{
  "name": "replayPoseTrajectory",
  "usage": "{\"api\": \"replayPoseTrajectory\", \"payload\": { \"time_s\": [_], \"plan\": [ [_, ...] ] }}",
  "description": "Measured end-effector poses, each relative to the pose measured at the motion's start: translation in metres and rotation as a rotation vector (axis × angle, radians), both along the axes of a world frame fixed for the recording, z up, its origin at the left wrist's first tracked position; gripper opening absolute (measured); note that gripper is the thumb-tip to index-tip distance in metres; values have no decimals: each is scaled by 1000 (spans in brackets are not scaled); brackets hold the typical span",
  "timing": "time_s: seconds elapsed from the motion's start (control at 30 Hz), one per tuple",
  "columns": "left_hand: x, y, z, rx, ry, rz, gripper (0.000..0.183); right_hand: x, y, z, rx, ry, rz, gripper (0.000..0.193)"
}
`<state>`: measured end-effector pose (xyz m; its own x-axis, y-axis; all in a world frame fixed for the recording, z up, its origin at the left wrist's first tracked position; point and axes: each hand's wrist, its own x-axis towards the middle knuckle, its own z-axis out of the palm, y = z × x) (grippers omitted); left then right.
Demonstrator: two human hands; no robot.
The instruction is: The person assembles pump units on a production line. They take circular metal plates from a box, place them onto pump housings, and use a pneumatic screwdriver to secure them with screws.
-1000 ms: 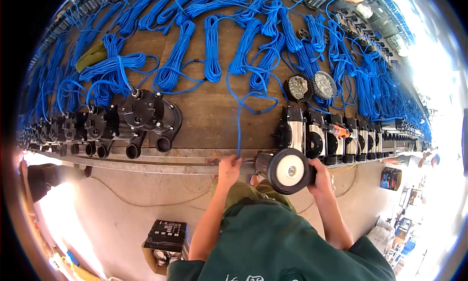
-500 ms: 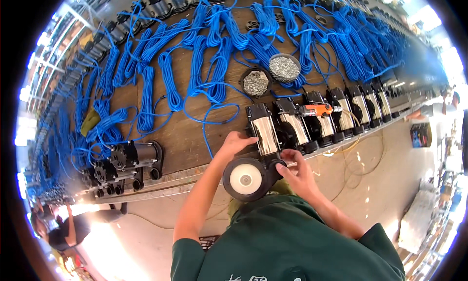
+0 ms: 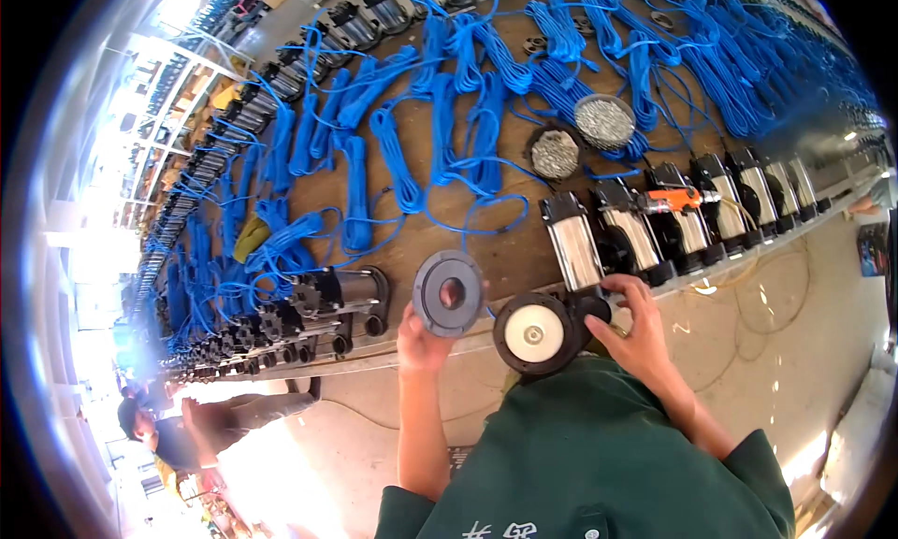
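My left hand [image 3: 424, 347] holds up a dark grey round cover [image 3: 431, 291] with a hole in its middle; a fingertip shows through the hole. To the right of it a pump with a shiny metal body [image 3: 574, 247] lies on the table, its black round casing [image 3: 506, 353] toward me over the front edge. Inside that casing sits a cream-coloured impeller disc [image 3: 533, 333]. My right hand [image 3: 638, 333] grips the pump's black outlet pipe [image 3: 593, 309], thumb and fingers on either side.
More pumps [image 3: 681, 221] line the front edge on the right, with an orange power screwdriver [image 3: 675, 200] on top. Two bowls of small metal parts [image 3: 554, 154] [image 3: 604, 122] stand behind. Blue cable bundles [image 3: 397, 163] cover much of the table. Further pumps stand left; another person [image 3: 178, 441] is at far left.
My left hand has left the pump body and moved left, now holding the grey cover. My right hand stays at the outlet pipe. The whole view has shifted and turned.
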<state>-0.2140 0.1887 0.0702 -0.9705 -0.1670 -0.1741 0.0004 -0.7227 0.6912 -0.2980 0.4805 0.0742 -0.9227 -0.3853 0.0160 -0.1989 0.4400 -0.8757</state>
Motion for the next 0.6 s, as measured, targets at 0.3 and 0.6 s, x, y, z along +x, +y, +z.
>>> {"api": "replayPoseTrajectory", "payload": {
  "time_s": [0.3, 0.6],
  "plan": [
    [23, 88, 40, -1576, 117, -11, 41, -1, -1, -14, 9, -120, 2, 36],
    [11, 96, 23, -1725, 98, -40, 56, -1, 0, -12, 82, -176, -2, 39]
  ]
}}
